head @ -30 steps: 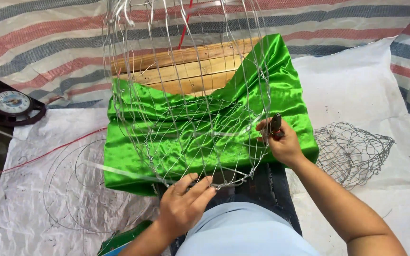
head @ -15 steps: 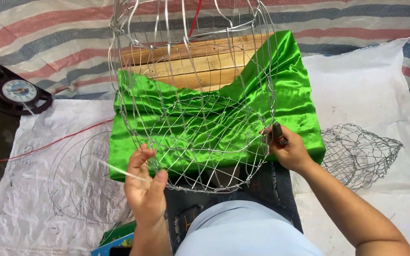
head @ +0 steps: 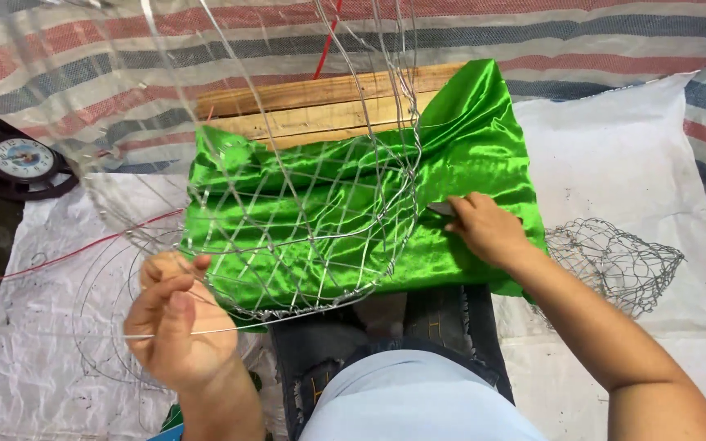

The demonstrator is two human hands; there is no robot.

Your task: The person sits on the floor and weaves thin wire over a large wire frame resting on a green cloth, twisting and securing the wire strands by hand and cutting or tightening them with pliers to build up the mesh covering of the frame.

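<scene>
Left hand fingers pinch a loose wire below the wire frame; right hand fingers grip a small tool beside it, over green satin.

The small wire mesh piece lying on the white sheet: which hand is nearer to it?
Right. The right hand rests on the green satin cloth just left of the small wire mesh piece; the left hand holds a wire far across, beyond the wire frame.

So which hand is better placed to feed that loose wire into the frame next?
Probably the left hand: it pinches the loose wire right beside the wire frame. The right hand rests on the green cloth with a small tool.
</scene>
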